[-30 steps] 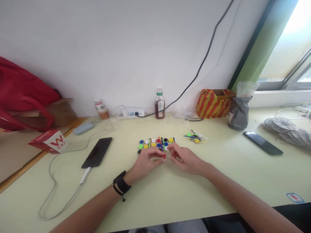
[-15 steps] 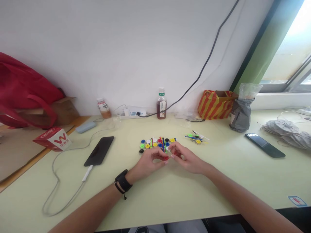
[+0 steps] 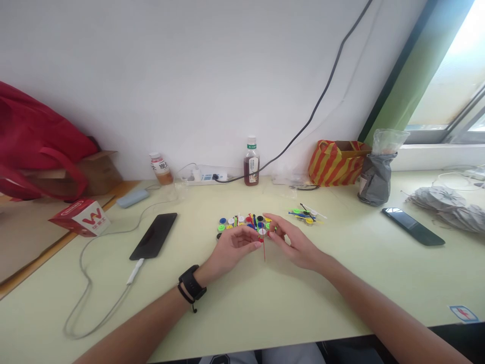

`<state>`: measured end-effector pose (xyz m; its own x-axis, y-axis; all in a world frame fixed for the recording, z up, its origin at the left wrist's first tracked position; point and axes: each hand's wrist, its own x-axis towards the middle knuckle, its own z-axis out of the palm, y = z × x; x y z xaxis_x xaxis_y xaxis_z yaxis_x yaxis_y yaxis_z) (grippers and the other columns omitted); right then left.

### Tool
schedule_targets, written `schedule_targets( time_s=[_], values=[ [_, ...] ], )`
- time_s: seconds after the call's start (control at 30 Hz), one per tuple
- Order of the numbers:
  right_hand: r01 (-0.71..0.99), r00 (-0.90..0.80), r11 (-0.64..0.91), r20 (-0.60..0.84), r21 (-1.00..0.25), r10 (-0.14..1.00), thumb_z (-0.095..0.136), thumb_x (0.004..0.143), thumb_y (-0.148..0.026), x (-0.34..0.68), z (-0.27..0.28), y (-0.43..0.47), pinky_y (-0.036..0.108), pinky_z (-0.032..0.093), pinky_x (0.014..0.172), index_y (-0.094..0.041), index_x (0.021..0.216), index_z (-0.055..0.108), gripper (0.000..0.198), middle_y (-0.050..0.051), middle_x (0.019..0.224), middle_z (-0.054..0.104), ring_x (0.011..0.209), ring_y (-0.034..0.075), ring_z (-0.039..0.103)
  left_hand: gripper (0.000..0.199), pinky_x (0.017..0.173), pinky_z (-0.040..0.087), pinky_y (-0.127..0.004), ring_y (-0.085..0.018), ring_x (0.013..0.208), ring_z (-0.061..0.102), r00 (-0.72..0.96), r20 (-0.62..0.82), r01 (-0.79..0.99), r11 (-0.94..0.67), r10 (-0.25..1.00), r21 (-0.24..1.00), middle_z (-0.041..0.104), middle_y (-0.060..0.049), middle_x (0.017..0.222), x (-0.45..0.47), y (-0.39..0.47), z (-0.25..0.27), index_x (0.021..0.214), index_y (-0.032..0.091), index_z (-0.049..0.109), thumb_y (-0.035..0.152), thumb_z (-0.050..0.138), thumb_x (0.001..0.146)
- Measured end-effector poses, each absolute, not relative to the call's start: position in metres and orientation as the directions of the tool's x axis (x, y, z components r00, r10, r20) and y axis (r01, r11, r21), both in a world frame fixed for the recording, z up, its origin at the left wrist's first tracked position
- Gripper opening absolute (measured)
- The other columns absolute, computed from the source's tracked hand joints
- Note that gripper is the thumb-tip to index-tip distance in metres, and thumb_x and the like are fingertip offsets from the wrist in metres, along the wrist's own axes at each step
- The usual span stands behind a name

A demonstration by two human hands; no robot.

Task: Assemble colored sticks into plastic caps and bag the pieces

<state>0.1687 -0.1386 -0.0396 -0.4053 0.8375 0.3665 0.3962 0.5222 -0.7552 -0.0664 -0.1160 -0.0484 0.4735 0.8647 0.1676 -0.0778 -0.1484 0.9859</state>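
Red stick (image 3: pixel 264 253), held in the air over the near middle of the pale green desk (image 3: pixel 227 326), in the gap between the person's two hands. The desk spreads beneath everything here, with a dark phone (image 3: pixel 154 236) lying on it well to the left. The left hand (image 3: pixel 235 251) has its thumb and forefinger pinched together at the stick. The right hand (image 3: pixel 298 247) is just beside it, fingers curled and the thumb apart from them; a bit of red shows near its fingertips, but whether it grips anything cannot be told. Just beyond the hands is a cluster of coloured discs (image 3: pixel 249 219), partly covered by them, and farther right a small pile of coloured sticks (image 3: pixel 303 217). The red stick itself is straight and very slim, like a needle, with a small red piece (image 3: pixel 261 240) where the left fingertips meet it. Its long axis runs away from the person, near end toward the body, far end toward the discs, nearly square to the wall; its slope cannot be told.
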Motion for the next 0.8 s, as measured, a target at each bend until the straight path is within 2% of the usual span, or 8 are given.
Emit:
schedule_targets(
  time_s=[0.13, 0.2, 0.23, 0.3, 0.37, 0.4, 0.47, 0.8],
  values=[
    [0.381, -0.387, 0.508, 0.366, -0.772, 0.847, 0.046, 0.105, -0.032, 0.167, -0.045, -0.14, 0.032, 0.052, 0.07, -0.033, 0.165, -0.007, 0.08, 0.006, 0.115, 0.058, 0.074, 0.015, 0.056, 0.028, 0.087, 0.061, -0.032, -0.017, 0.089, 0.072, 0.439, 0.179, -0.086, -0.157, 0.88, 0.984, 0.075, -0.006, 0.096, -0.066, -0.116, -0.047, 0.095, 0.016, 0.073, 0.032, 0.088, 0.078],
    [0.374, -0.377, 0.519, 0.385, -0.768, 0.842, 0.048, 0.104, -0.032, 0.166, -0.046, -0.141, 0.033, 0.051, 0.07, -0.032, 0.163, -0.013, 0.085, 0.007, 0.121, 0.056, 0.074, 0.014, 0.057, 0.027, 0.087, 0.06, -0.031, -0.017, 0.088, 0.071, 0.429, 0.181, -0.081, -0.163, 0.885, 0.983, 0.074, -0.006, 0.096, -0.065, -0.117, -0.045, 0.093, 0.015, 0.073, 0.032, 0.088, 0.078],
    [0.373, -0.372, 0.522, 0.392, -0.767, 0.841, 0.048, 0.104, -0.033, 0.166, -0.046, -0.141, 0.033, 0.051, 0.071, -0.032, 0.164, -0.005, 0.081, 0.008, 0.122, 0.056, 0.075, 0.014, 0.057, 0.027, 0.086, 0.06, -0.03, -0.017, 0.088, 0.071, 0.427, 0.182, -0.077, -0.164, 0.886, 0.983, 0.074, -0.006, 0.096, -0.065, -0.117, -0.045, 0.092, 0.015, 0.073, 0.032, 0.088, 0.078],
    [0.374, -0.394, 0.515, 0.37, -0.771, 0.841, 0.047, 0.104, -0.037, 0.168, -0.044, -0.141, 0.032, 0.049, 0.069, -0.027, 0.152, 0.038, 0.05, 0.007, 0.113, 0.06, 0.074, 0.015, 0.056, 0.027, 0.086, 0.061, -0.031, -0.017, 0.088, 0.071, 0.429, 0.179, -0.072, -0.164, 0.885, 0.984, 0.075, -0.006, 0.095, -0.065, -0.118, -0.044, 0.092, 0.015, 0.072, 0.032, 0.088, 0.078],
    [0.361, -0.446, 0.485, 0.309, -0.797, 0.84, 0.041, 0.106, -0.044, 0.169, -0.039, -0.141, 0.031, 0.044, 0.062, -0.02, 0.096, 0.066, 0.036, 0.003, 0.082, 0.059, 0.065, 0.015, 0.05, 0.028, 0.085, 0.061, -0.031, -0.017, 0.088, 0.071, 0.423, 0.175, -0.07, -0.16, 0.889, 0.985, 0.075, -0.006, 0.095, -0.065, -0.118, -0.043, 0.092, 0.015, 0.072, 0.033, 0.088, 0.078],
    [0.347, -0.465, 0.468, 0.285, -0.813, 0.838, 0.038, 0.107, -0.047, 0.17, -0.037, -0.14, 0.03, 0.04, 0.059, -0.02, 0.071, 0.059, 0.049, 0.001, 0.067, 0.051, 0.059, 0.015, 0.045, 0.028, 0.085, 0.061, -0.031, -0.018, 0.087, 0.072, 0.42, 0.174, -0.07, -0.159, 0.891, 0.985, 0.075, -0.006, 0.094, -0.065, -0.118, -0.043, 0.092, 0.015, 0.072, 0.033, 0.088, 0.078],
    [0.325, -0.464, 0.449, 0.273, -0.832, 0.843, 0.034, 0.107, -0.052, 0.17, -0.033, -0.139, 0.03, 0.035, 0.056, -0.021, 0.054, 0.039, 0.061, -0.001, 0.055, 0.038, 0.054, 0.013, 0.037, 0.028, 0.084, 0.061, -0.031, -0.018, 0.086, 0.072, 0.42, 0.172, -0.067, -0.159, 0.891, 0.985, 0.075, -0.006, 0.093, -0.064, -0.118, -0.044, 0.091, 0.015, 0.072, 0.034, 0.088, 0.077],
    [0.325, -0.516, 0.401, 0.194, -0.856, 0.834, 0.055, 0.101, -0.048, 0.16, -0.03, -0.142, 0.027, 0.039, 0.06, -0.021, 0.092, 0.06, 0.029, -0.001, 0.079, 0.057, 0.067, 0.014, 0.047, 0.023, 0.086, 0.06, -0.032, -0.018, 0.09, 0.072, 0.479, 0.185, -0.069, -0.173, 0.858, 0.983, 0.076, -0.007, 0.098, -0.066, -0.118, -0.048, 0.096, 0.015, 0.073, 0.029, 0.086, 0.082]
  ],
)
